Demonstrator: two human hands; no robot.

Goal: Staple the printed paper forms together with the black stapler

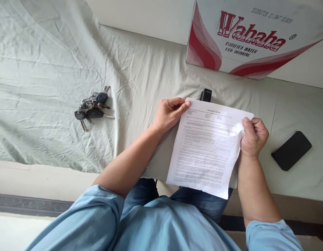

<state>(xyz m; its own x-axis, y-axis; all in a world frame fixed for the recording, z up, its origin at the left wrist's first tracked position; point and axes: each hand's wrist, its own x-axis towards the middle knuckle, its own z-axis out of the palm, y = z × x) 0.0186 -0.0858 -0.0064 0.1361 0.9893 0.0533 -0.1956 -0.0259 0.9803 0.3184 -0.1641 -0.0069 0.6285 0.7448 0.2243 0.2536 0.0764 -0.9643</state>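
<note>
A printed paper sheet, headed "OVERLEAF NOTES", is held up in front of me over the table's front edge. My left hand pinches its top left corner between thumb and fingers. On the other side, my right hand grips the upper right edge, with the thumb on the printed face. The paper is slightly creased along its right side and lower part. Just behind its top edge a black object, perhaps a stapler, shows only in part; the sheet hides the rest.
A bunch of keys lies on the pale cloth at the left. At the right rests a black phone-like slab. A large Wahaha water carton stands at the back right.
</note>
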